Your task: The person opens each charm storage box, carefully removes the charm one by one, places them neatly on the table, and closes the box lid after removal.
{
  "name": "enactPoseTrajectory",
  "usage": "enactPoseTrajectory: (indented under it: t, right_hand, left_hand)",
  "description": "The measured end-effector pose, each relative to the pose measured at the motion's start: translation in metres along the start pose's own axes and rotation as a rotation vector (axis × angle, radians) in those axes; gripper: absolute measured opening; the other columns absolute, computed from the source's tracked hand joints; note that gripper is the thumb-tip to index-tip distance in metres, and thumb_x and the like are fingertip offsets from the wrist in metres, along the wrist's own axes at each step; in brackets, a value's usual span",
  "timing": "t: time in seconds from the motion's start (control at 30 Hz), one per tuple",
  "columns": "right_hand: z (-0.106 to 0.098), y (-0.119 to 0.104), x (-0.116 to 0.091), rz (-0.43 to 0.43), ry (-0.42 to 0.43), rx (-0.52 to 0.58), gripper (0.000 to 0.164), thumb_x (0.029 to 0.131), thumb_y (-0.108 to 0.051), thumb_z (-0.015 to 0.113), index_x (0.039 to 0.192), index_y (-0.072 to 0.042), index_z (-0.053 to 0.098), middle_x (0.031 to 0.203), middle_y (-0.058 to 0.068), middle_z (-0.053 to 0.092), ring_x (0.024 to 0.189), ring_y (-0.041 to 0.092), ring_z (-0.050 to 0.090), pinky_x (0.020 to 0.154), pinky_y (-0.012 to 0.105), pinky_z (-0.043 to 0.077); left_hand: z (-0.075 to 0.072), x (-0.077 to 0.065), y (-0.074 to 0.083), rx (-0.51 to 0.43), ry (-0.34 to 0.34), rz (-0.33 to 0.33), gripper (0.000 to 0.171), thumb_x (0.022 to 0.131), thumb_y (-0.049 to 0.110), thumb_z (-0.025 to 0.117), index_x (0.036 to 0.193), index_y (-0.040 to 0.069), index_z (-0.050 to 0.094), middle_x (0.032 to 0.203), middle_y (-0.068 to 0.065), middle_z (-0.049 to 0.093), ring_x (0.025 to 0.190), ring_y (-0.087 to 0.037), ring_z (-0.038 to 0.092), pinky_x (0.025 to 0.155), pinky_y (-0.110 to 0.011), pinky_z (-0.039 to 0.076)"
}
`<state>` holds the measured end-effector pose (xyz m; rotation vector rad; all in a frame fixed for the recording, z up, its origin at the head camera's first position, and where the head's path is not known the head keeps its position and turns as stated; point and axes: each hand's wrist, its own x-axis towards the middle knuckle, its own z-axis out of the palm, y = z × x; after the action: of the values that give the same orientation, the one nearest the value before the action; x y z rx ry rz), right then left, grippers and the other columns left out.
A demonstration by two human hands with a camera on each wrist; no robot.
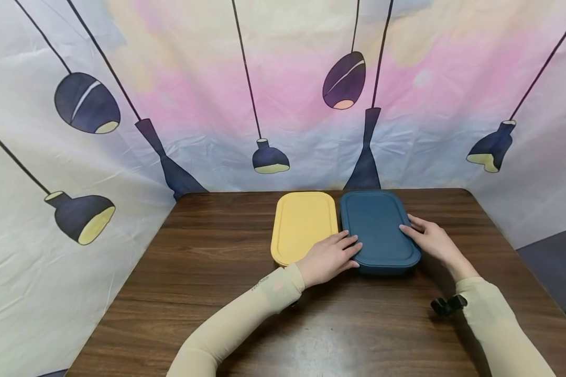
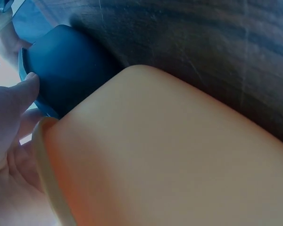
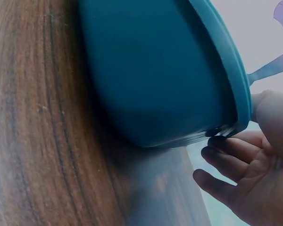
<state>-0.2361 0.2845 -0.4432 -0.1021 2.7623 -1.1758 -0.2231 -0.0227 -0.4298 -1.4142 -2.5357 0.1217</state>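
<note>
A blue lidded container (image 1: 377, 225) stands near the table's far edge, right beside a yellow lidded container (image 1: 304, 228). My left hand (image 1: 327, 259) reaches past the yellow one's front right corner; its fairly straight fingers rest on the blue lid's left edge, with the thumb at the front left corner. On the other side, my right hand (image 1: 429, 238) holds the blue container's right edge, thumb on the lid and fingers at the side. The right wrist view shows those fingertips (image 3: 217, 141) right by the rim. Both lids are on, so the insides are hidden.
The dark wooden table (image 1: 207, 251) has rounded far corners. Behind it hangs a cloth backdrop (image 1: 193, 63) printed with pendant lamps. A black strap device (image 1: 448, 305) sits at my right wrist, over a pale sleeve.
</note>
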Motion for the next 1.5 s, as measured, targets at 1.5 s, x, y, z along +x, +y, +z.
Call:
enactPoseTrajectory:
  t: [1.5]
  right_hand:
    - [-0.009, -0.028, 0.003, 0.030, 0.043, 0.153, 0.079, 0.104, -0.060, 0.038, 0.163, -0.012, 0.016, 0.159, 0.032, 0.024, 0.137, 0.051, 0.037, 0.105, 0.063, 0.037]
  left_hand:
    - [-0.028, -0.001, -0.017, -0.135, 0.111, -0.041, 0.043, 0.109, 0.038, 0.045, 0.144, 0.018, 0.059, 0.147, -0.006, 0.055, 0.140, -0.025, 0.046, 0.114, -0.032, 0.035]
